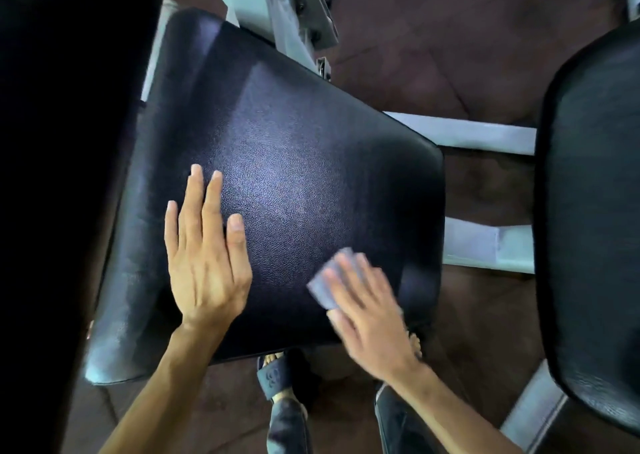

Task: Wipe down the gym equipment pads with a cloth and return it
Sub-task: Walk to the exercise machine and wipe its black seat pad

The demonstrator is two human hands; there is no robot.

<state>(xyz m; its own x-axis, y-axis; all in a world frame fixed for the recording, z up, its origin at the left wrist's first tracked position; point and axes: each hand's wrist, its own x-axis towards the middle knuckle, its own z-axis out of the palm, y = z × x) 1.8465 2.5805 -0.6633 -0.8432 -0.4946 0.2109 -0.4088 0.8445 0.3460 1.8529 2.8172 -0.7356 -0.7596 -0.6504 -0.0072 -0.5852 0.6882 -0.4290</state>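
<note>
Lying beneath right hand (372, 318) fingers (348, 280): cloth (321, 292)

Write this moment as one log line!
left hand: flat on pad | right hand: presses cloth on pad

Our left hand (204, 252): palm down, flat on pad (294, 162), fingers straight and close together, pointing away from us. Left wrist straight; bare forearm comes up from lower left. Our right hand (367, 311): palm down, fingers straight, slightly spread, blurred, pressing on cloth (323, 289). Right forearm bare, enters from lower right, angled up and left. We hold hands apart, not touching.
</note>
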